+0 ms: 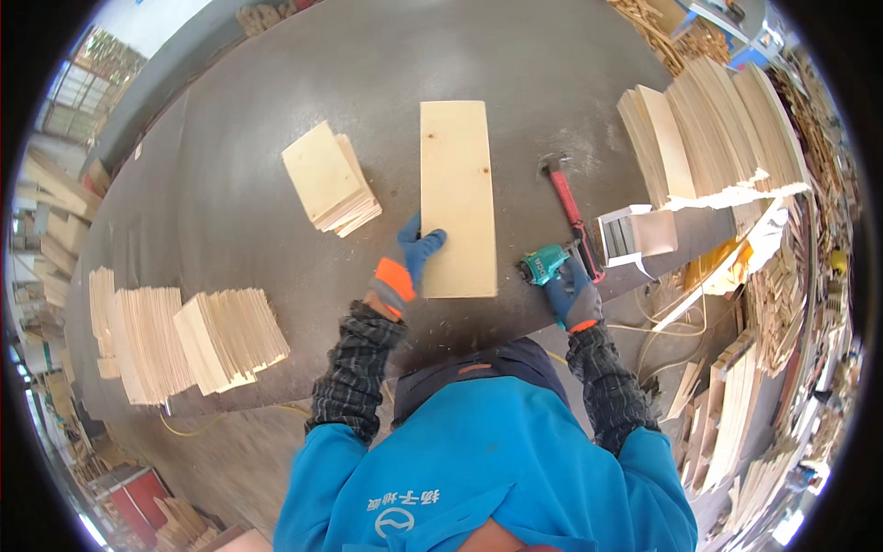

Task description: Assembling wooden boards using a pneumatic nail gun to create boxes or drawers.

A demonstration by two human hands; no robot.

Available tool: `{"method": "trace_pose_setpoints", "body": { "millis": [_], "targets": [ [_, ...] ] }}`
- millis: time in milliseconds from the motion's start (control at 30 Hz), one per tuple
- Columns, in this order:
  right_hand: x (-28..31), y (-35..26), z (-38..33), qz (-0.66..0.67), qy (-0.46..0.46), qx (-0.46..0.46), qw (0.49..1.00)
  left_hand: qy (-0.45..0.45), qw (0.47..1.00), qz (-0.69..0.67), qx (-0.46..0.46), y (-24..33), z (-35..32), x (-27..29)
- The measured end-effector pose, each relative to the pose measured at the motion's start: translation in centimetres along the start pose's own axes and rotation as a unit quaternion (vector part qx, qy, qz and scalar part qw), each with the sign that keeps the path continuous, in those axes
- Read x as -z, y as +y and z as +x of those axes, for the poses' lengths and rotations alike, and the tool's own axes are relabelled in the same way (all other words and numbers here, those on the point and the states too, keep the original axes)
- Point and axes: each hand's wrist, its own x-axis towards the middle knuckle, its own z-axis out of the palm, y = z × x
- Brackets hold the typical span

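A long pale wooden board (460, 184) lies lengthwise on the dark table (368, 74) in front of me. My left hand (416, 254), in a blue and orange glove, grips its left edge near the close end, with the thumb over the top face. To the right, my right hand (576, 296), gloved alike, is closed round the handle of a teal nail gun (546, 264), held apart from the board by the table's near edge. A hammer (567, 204) with a red handle lies just beyond the nail gun. What lies under the board is hidden.
A small stack of short boards (329, 177) lies left of the long board. More board stacks (152, 340) stand at the near left. An open white box of metal strips (624, 235) sits right of the hammer, below tall stacks of long boards (704, 133). Yellowish hoses (676, 331) trail along the floor.
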Motion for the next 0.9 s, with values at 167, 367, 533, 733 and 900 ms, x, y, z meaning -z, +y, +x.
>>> {"method": "trace_pose_setpoints", "body": {
  "millis": [167,367,533,733,900],
  "targets": [
    [0.6,-0.8,4.8,0.180,0.025,-0.071,0.981,-0.165,0.984,0.052,0.038,2.3,-0.2,1.1],
    [0.3,-2.5,11.4,0.193,0.025,0.006,0.981,-0.181,0.969,0.065,0.153,3.9,-2.0,1.6],
    [-1.5,-4.7,14.4,0.128,0.057,0.103,0.985,-0.260,0.945,0.147,0.133,5.3,-3.3,2.6],
    [-0.5,-5.9,13.8,0.205,0.006,0.125,0.971,-0.113,0.965,0.225,0.080,6.2,-3.6,0.0],
    [7.0,-6.4,11.7,0.136,0.176,0.241,0.945,-0.076,0.914,0.389,-0.083,10.2,-1.8,-3.8]
  ]
}}
